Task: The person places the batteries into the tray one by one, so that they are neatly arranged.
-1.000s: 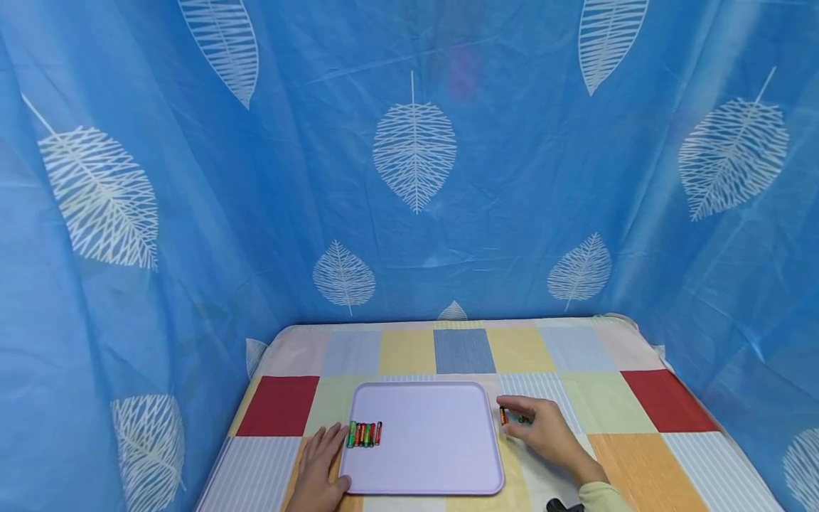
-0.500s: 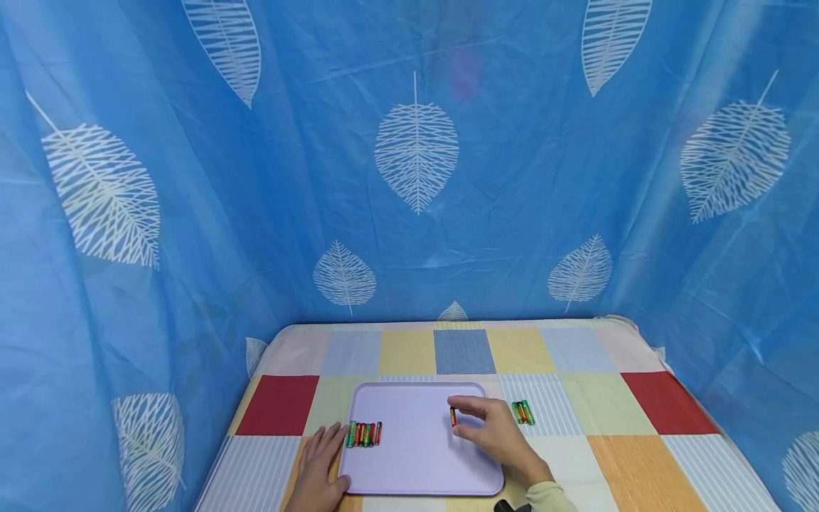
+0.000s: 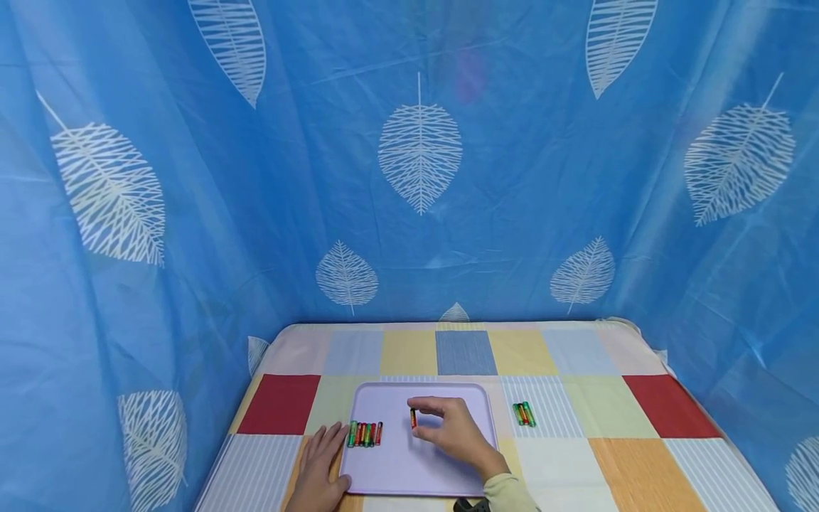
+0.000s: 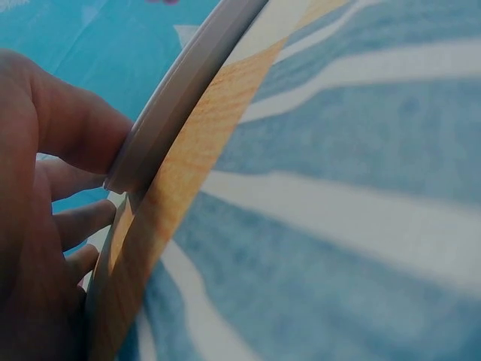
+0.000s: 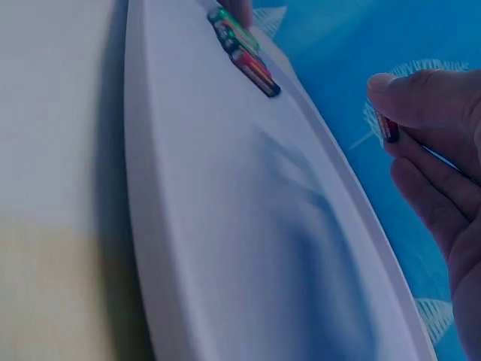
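My right hand pinches a red battery with dark ends between thumb and fingers, over the middle of a pale lilac tray. In the right wrist view the same battery peeks out below the thumb. A row of several green and red batteries lies side by side along the tray's left part. My left hand rests at the tray's left edge, fingers spread beside the row. In the left wrist view its thumb touches the tray's rim.
Right of the tray, a small group of green and red batteries lies on the patchwork tablecloth. A blue curtain with white leaf prints surrounds the table at the back and sides.
My right hand has carried the red battery left from the group beside the tray to over the tray's middle. The left hand and the row stay in place.
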Demonstrator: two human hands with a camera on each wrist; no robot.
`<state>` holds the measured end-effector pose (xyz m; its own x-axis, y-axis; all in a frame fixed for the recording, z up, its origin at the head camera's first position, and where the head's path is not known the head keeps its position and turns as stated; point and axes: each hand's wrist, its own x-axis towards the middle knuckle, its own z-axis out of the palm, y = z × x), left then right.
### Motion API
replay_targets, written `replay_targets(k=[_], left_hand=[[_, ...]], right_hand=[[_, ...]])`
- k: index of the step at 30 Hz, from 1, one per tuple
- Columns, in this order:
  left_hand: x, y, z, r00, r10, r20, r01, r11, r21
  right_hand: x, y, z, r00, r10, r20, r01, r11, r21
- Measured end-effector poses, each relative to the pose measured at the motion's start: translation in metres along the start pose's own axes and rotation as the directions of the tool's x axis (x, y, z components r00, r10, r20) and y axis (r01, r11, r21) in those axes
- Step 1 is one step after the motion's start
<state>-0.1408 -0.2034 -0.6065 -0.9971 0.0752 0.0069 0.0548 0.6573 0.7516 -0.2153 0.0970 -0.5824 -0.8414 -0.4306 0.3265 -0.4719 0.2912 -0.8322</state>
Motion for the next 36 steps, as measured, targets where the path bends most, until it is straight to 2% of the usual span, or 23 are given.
replay_targets(k=[8, 12, 16, 20, 25, 30, 36], left_hand=[[-0.001, -0.002, 0.005, 0.999, 0.016, -0.051, -0.016, 1.000, 0.007], [0.000, 0.001, 0.003, 1.000, -0.004, -0.030, 0.004, 1.000, 0.019], [0.000, 0.003, 0.000, 1.000, -0.028, 0.000, 0.028, 0.999, 0.029], [-0.001, 0.003, 0.001, 1.000, -0.017, -0.011, 0.017, 1.000, 0.025], [-0.002, 0.002, 0.001, 1.000, -0.004, -0.018, 0.004, 1.000, 0.017], [-0.002, 0.002, -0.001, 1.000, -0.013, 0.006, 0.013, 1.000, 0.009], [-0.001, 0.002, 0.000, 1.000, -0.011, -0.004, 0.011, 1.000, 0.022]], right_hand=[[0.009, 0.000, 0.026, 0.999, 0.010, 0.053, -0.010, 1.000, -0.001], [0.013, 0.000, 0.037, 0.997, 0.022, 0.070, -0.021, 1.000, -0.011], [0.017, 0.002, 0.046, 0.996, 0.018, 0.083, -0.011, 0.997, -0.083], [0.021, 0.002, 0.054, 0.994, 0.000, 0.106, 0.019, 0.984, -0.179], [0.023, 0.001, 0.061, 0.991, -0.043, 0.125, 0.073, 0.966, -0.248], [0.024, -0.002, 0.065, 0.992, -0.047, 0.117, 0.077, 0.961, -0.266], [0.023, -0.004, 0.066, 0.992, -0.050, 0.119, 0.080, 0.961, -0.266]])
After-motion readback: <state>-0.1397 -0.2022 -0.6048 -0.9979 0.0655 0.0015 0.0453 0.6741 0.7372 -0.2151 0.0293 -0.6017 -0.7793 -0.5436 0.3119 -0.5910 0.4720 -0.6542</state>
